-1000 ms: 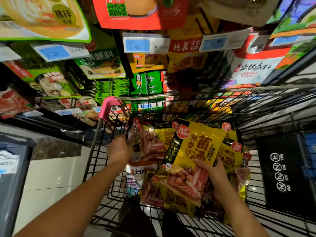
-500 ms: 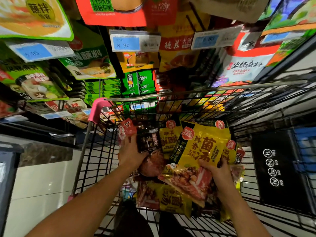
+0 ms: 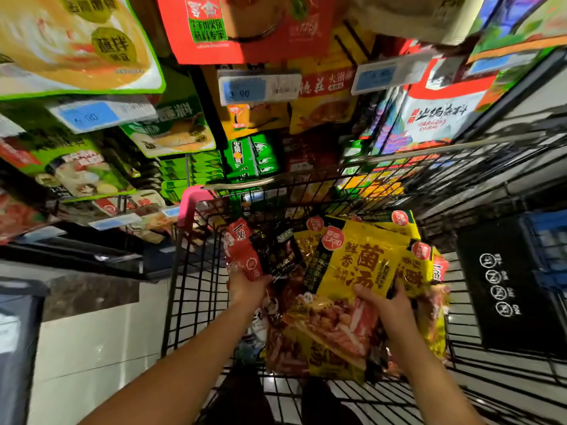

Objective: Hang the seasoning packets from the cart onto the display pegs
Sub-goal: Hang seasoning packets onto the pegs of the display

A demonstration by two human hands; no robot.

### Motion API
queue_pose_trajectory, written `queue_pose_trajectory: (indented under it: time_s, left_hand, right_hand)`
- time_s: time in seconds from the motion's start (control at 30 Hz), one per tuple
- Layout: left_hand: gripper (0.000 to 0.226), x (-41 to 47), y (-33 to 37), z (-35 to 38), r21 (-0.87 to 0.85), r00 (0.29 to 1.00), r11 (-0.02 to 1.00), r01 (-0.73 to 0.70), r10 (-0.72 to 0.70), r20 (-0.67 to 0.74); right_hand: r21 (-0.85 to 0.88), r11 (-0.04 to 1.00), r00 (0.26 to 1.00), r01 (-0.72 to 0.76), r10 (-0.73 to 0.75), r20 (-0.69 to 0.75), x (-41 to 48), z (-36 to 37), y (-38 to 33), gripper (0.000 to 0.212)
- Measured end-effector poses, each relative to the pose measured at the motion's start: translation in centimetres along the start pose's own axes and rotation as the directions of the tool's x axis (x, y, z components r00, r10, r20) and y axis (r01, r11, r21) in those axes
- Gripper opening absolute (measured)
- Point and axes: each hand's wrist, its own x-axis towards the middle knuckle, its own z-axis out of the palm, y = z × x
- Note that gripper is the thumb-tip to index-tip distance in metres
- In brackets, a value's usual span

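Seasoning packets [image 3: 322,357] lie heaped in the basket of the wire shopping cart [image 3: 196,302], piled from its middle toward the right wall, and two handfuls are lifted clear of the heap. The step in hand looks like the pick-up: stock is being gathered from the cart, and nothing is yet raised to the display.

The left hand [image 3: 245,291], near the cart's left wall below the pink corner bumper [image 3: 191,204], has its fingers closed round the lower ends of a red packet [image 3: 241,250] and a black packet [image 3: 280,256], which fan upward from the fist. The right hand [image 3: 388,305], over the middle of the basket, pinches the lower right corner of a yellow mushroom-soup packet [image 3: 356,265], thumb across its front. More yellow packets [image 3: 411,271] stand just behind it; whether the same hand holds them too I cannot tell.

Next, I judge, each packet must be matched to its own row among the hanging stock [image 3: 325,96] above the cart's far edge, with its top hole turned toward a peg. With both hands full, one bundle probably has to be set down first.
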Motion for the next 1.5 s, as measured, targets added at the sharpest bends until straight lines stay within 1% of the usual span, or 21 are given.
queue_pose_trajectory:
  time_s: [0.07,0.13,0.2,0.23,0.27,0.33,0.37,0.47,0.53,0.63,0.73,0.8,0.83,0.93,0.97,1.07,1.13,1.17,1.27,1.4,1.5]
  left_hand:
    - [0.041,-1.7,1.8,-1.4,0.082,0.992,0.989,-0.119,0.116,0.041]
    - [0.026,-3.0,3.3,-2.9,0.092,0.970,0.969,-0.229,0.220,0.098]
    - [0.018,-4.2,4.6,-4.8,0.099,0.932,0.930,-0.353,0.341,0.122]
    - [0.017,-5.1,5.5,-6.5,0.086,0.912,0.911,-0.403,0.392,0.121]
    - [0.021,-5.5,6.0,-7.3,0.046,0.907,0.911,-0.410,0.402,0.126]
    - [0.036,-7.2,7.3,-9.7,-0.076,0.882,0.894,-0.442,0.449,0.145]
    - [0.036,-8.7,8.0,-11.0,-0.133,0.876,0.885,-0.447,0.463,0.135]
    - [0.017,-13.1,9.9,-14.3,-0.250,0.857,0.831,-0.498,0.516,0.008]
    - [0.013,-16.4,10.9,-16.4,-0.314,0.831,0.777,-0.545,0.550,-0.082]
    - [0.018,-21.1,12.1,-18.8,-0.378,0.769,0.673,-0.635,0.596,-0.231]
    - [0.011,-25.7,13.7,-21.6,-0.364,0.655,0.545,-0.755,0.610,-0.445]
    - [0.007,-28.4,14.9,-24.0,-0.375,0.605,0.477,-0.795,0.577,-0.548]
    - [0.007,-29.4,15.5,-25.4,-0.385,0.587,0.446,-0.808,0.564,-0.581]
    - [0.033,-33.4,17.6,-29.8,-0.364,0.500,0.343,-0.866,0.558,-0.662]
    - [0.035,-34.6,18.3,-31.2,-0.326,0.459,0.326,-0.887,0.567,-0.683]
    - [0.021,-37.6,20.7,-35.2,-0.219,0.343,0.276,-0.936,0.567,-0.749]
    - [0.017,-39.0,22.2,-37.7,-0.179,0.296,0.255,-0.950,0.557,-0.776]
    - [0.015,-39.7,22.8,-39.0,-0.165,0.275,0.243,-0.956,0.549,-0.789]
    - [0.018,-40.6,24.7,-43.2,-0.119,0.211,0.207,-0.971,0.514,-0.832]
    - [0.018,-40.7,27.1,-48.9,-0.024,0.107,0.164,-0.986,0.520,-0.848]
    - [0.018,-39.6,28.7,-53.0,0.048,0.037,0.153,-0.987,0.506,-0.862]
  right_hand:
    - [0.014,0.999,0.999,0.033,-0.033,-0.021,-0.9,0.3,-0.5,0.068]
    - [0.014,0.997,0.997,0.070,-0.070,-0.024,-1.8,0.5,-0.9,0.072]
    - [0.016,0.994,0.994,0.111,-0.111,-0.011,-3.0,1.0,-1.7,0.063]
    - [0.017,0.986,0.986,0.164,-0.164,-0.005,-4.0,1.5,-2.5,0.054]
    - [0.029,0.979,0.980,0.201,-0.201,-0.005,-3.9,1.5,-2.8,0.047]
    - [0.033,0.964,0.964,0.265,-0.265,0.010,-4.5,2.4,-4.5,0.042]
    - [0.040,0.955,0.954,0.295,-0.296,0.047,-5.2,2.8,-5.3,0.043]
    - [0.104,0.932,0.923,0.346,-0.358,0.138,-6.5,3.4,-7.2,0.056]
    - [0.145,0.903,0.882,0.404,-0.427,0.202,-7.7,3.9,-9.1,0.058]
    - [0.235,0.854,0.801,0.465,-0.518,0.299,-10.7,4.8,-12.6,0.068]
    - [0.194,0.778,0.688,0.597,-0.621,0.375,-14.3,6.2,-16.7,0.074]
    - [0.209,0.732,0.621,0.648,-0.667,0.413,-16.8,7.4,-19.6,0.091]
    - [0.239,0.716,0.588,0.656,-0.683,0.433,-18.1,8.2,-21.1,0.096]
    - [0.333,0.637,0.461,0.695,-0.750,0.474,-22.4,10.7,-25.5,0.102]
    - [0.361,0.609,0.422,0.706,-0.771,0.476,-23.9,11.5,-26.8,0.106]
    - [0.433,0.581,0.347,0.689,-0.789,0.507,-28.0,13.8,-30.7,0.120]
    - [0.465,0.579,0.327,0.670,-0.792,0.515,-29.8,15.6,-33.0,0.137]
    - [0.489,0.570,0.307,0.660,-0.799,0.517,-30.6,16.5,-34.0,0.141]
    - [0.544,0.529,0.246,0.651,-0.826,0.507,-33.8,18.8,-36.8,0.138]
    - [0.591,0.434,0.175,0.680,-0.879,0.443,-36.8,21.9,-40.2,0.105]
    - [0.633,0.361,0.119,0.685,-0.912,0.392,-38.0,24.5,-42.6,0.107]
